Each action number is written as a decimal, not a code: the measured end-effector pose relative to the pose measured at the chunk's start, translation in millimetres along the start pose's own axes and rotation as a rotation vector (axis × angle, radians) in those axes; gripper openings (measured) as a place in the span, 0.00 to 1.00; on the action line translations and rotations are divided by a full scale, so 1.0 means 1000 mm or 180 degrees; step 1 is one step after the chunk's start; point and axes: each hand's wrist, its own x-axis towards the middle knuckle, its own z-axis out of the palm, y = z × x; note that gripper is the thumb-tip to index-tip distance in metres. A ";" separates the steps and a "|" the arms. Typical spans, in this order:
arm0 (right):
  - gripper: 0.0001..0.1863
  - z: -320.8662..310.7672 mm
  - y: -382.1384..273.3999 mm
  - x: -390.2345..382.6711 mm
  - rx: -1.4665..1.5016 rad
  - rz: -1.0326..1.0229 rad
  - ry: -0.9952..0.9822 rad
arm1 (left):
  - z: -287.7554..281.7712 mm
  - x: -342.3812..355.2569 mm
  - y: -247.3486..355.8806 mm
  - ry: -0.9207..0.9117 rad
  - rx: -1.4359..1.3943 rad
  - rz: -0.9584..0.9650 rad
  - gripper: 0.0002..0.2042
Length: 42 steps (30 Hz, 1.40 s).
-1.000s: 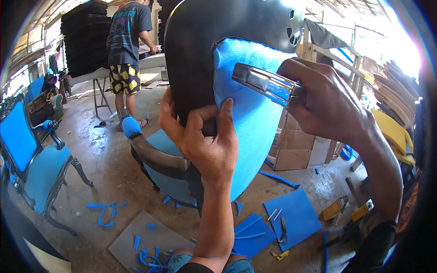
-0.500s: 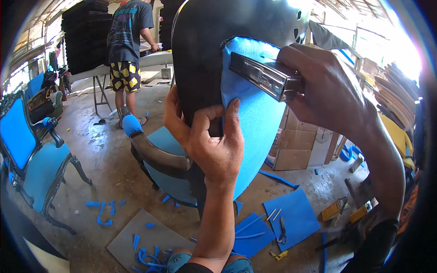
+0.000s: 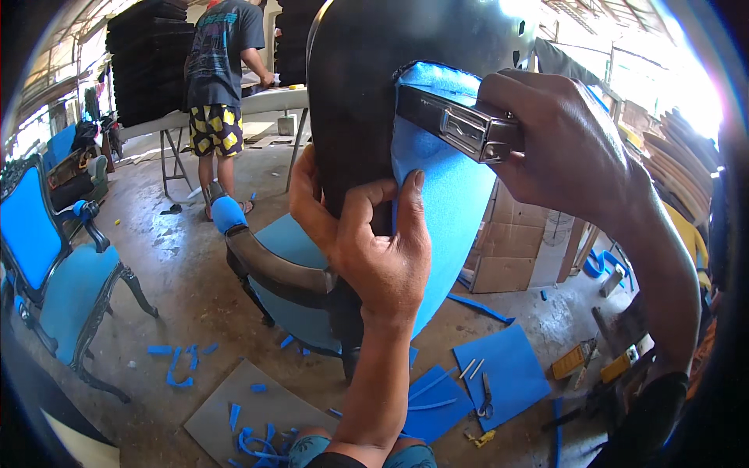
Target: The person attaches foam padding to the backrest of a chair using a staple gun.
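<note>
Tilted up before me is a dark chair [image 3: 351, 86] with blue foam [image 3: 445, 207] over part of its back. My left hand [image 3: 378, 249] grips the dark edge of the back, its thumb pressed along the foam's border. In my right hand [image 3: 558, 144] is a long metal stapler [image 3: 460, 129], fingers wrapped round its rear end. The stapler's front lies against the foam near its upper left corner, above my left thumb. Its contact tip is hard to make out.
Blue foam sheets [image 3: 499, 374] lie on the floor with scissors [image 3: 485, 398] and foam scraps. A second carved chair [image 3: 70, 288] stands at left. Behind it, a person [image 3: 222, 86] works at a long table. Cardboard [image 3: 507, 249] leans at right.
The chair back and both hands have shifted slightly right. The stapler's front has turned to sit closer along the foam's upper left edge.
</note>
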 end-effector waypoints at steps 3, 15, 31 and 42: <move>0.15 -0.001 -0.001 0.000 -0.0070 -0.0031 0.0033 | 0.001 -0.002 0.001 -0.0016 0.0084 0.0022 0.13; 0.10 -0.003 0.012 -0.018 0.0038 -0.0088 0.0070 | 0.006 -0.015 0.007 -0.0211 0.0124 -0.0191 0.13; 0.13 0.145 -0.312 -0.511 0.4594 0.5254 -0.0610 | -0.012 0.075 -0.003 -0.0659 -0.1061 -0.0525 0.31; 0.20 0.170 -0.346 -0.527 0.4664 0.5100 -0.1557 | 0.005 0.107 0.006 -0.0828 0.0009 0.0018 0.30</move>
